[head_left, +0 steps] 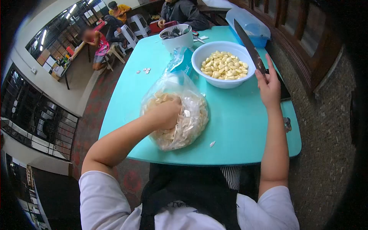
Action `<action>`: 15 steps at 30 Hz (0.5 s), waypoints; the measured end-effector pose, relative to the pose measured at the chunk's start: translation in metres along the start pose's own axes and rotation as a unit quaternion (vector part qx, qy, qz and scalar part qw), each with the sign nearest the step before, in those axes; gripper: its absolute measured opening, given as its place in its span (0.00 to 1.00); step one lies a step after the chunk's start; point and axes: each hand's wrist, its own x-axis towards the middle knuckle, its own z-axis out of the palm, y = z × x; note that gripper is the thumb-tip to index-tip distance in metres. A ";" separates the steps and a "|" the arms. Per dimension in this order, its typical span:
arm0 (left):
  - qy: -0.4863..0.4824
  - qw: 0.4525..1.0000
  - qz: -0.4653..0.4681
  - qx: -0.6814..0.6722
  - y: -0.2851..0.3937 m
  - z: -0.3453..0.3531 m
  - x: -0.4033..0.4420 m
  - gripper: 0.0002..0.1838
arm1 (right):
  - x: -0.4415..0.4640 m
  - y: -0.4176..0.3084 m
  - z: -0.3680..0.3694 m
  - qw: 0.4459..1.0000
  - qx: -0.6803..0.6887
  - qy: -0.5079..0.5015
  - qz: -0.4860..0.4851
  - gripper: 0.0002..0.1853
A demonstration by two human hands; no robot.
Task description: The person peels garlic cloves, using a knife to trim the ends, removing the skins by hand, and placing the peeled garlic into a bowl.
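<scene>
My left hand (166,114) reaches into the open clear plastic bag (195,115), which is filled with pale, papery peels; its fingers are hidden inside. On the right, my right hand (270,85) holds a large knife (249,44) near its handle, with the blade pointing up and away and some fingers stretched out. Between the bag and the knife, a pale blue bowl (224,82) holds many peeled garlic cloves (222,65). A teal and clear plastic wrapper (183,61) lies behind the bag.
A white tub (180,44) with dark-handled utensils and a blue lidded container (249,27) stand at the far side of the turquoise table (230,126). Small white pieces (146,70) lie at left. A person (182,15) sits across the table; others are farther back.
</scene>
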 end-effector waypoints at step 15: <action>0.057 0.994 0.063 -0.066 -0.008 -0.032 0.002 0.22 | 0.001 0.001 -0.002 0.999 -0.040 -0.005 0.006 0.33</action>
